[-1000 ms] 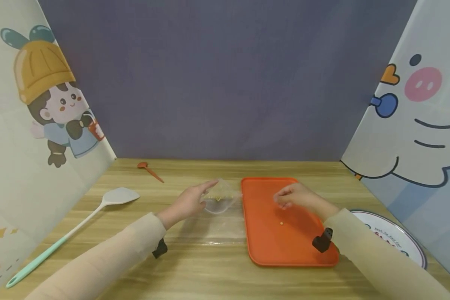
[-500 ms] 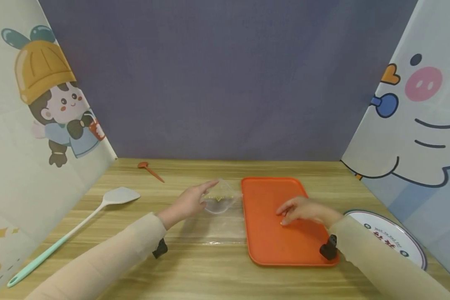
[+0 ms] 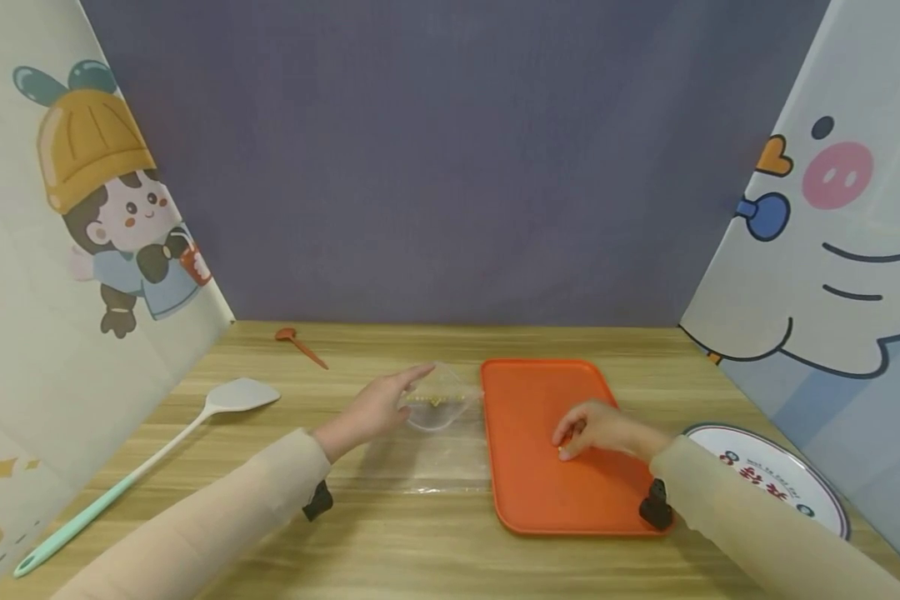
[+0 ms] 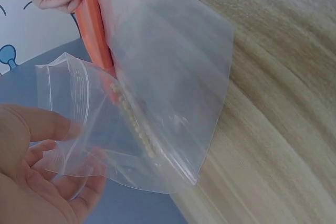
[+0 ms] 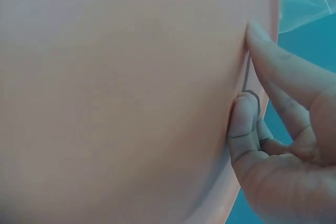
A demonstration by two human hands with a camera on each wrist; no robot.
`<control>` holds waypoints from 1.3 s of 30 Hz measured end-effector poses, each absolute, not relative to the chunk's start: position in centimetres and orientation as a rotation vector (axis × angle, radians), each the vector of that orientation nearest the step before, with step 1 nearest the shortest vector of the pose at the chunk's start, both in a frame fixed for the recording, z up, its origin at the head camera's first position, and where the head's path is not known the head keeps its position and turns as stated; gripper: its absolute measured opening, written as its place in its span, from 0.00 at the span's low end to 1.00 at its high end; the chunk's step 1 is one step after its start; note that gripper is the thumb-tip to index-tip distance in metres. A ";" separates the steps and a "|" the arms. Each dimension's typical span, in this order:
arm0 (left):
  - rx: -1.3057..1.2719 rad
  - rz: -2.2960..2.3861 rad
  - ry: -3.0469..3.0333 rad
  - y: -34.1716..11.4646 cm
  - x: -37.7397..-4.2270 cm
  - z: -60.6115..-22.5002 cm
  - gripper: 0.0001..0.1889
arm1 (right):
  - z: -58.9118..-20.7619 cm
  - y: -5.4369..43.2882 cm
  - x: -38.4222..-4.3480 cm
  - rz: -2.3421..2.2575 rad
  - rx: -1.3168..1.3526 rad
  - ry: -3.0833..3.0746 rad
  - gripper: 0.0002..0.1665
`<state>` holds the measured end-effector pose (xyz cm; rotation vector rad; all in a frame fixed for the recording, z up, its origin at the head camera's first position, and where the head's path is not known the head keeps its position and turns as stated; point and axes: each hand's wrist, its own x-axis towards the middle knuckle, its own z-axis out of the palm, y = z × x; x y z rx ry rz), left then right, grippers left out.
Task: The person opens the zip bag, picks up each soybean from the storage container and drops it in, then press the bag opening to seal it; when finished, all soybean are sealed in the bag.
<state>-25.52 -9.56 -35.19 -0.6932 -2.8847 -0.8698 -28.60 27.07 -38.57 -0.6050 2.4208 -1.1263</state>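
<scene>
My left hand (image 3: 375,408) holds the mouth of a clear zip-lock bag (image 4: 126,145), thumb on one side and fingers spreading the other. Several small pale-yellow beans lie in a row in the fold of the bag. The bag's lower part rests flat on the table beside an orange tray (image 3: 525,492). Over the tray, my right hand (image 3: 600,427) curls down with its thumb and index finger pinching a single bean (image 3: 560,450) at the tray's surface. In the right wrist view that bean is hidden; the fingertips are right at the tray.
A long turner (image 3: 240,396) with a mint-green handle lies at the left. Behind it is a small red-brown spoon (image 3: 303,347). At the right, a printed white plate (image 3: 765,467) stands partly under my right sleeve. A dark wall backs the wooden table (image 3: 390,550).
My right hand has come down and toward me onto the tray, its fingertips closing around the lone bean. The left hand and the bag have stayed in place.
</scene>
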 end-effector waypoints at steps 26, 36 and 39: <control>-0.720 -0.846 -2.893 -9.5 -25.4 -34.6 0.42 | -35.0 24.4 -29.9 -1.454 -0.434 2.386 0.22; -0.726 -0.804 -2.910 -9.5 -25.7 -34.2 0.41 | -32.2 18.5 -29.9 -1.520 -0.578 2.370 0.16; -0.737 -0.809 -2.909 -9.6 -25.7 -34.1 0.41 | -31.9 16.7 -30.1 -1.518 -0.598 2.378 0.15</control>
